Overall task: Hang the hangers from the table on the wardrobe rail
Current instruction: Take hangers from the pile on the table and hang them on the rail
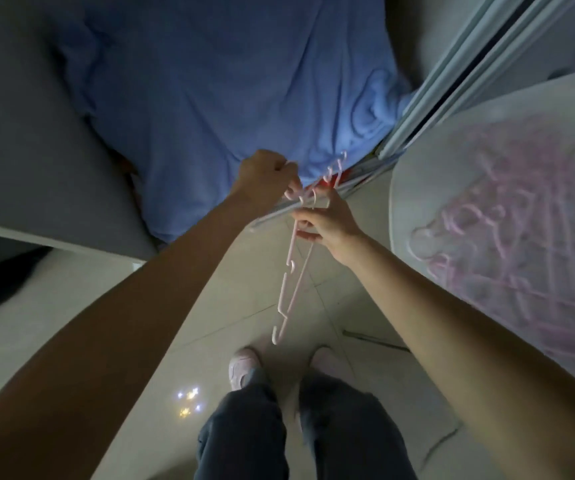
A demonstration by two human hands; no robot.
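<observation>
At the left a grey wardrobe panel (36, 140) slopes down to a pale lower edge, with a dark gap beneath it. Right of it blue cloth (210, 91) hangs wide, filling the upper middle; its lower hem ends just above the hands. The left hand (267, 176) is raised in front of that cloth, fingers curled and pinching the top of a pink hanger (294, 271). Just right and a little lower, the right hand (329, 220) pinches the same bundle of thin pink plastic between thumb and fingers; how many hangers are in it cannot be told. The hanger hangs down from the hands over open pale tiled floor (210, 323), its lower tip above the person's pink shoes (244, 368). Behind the hands a pale bar (272, 211) runs across; whether it is the rail is unclear. Sliding-door tracks (452, 81) run diagonally to the upper right corner. At the right a round white table (417, 188) carries a blurred heap of pink hangers (508, 220), reaching toward its near edge. The room is dim.
</observation>
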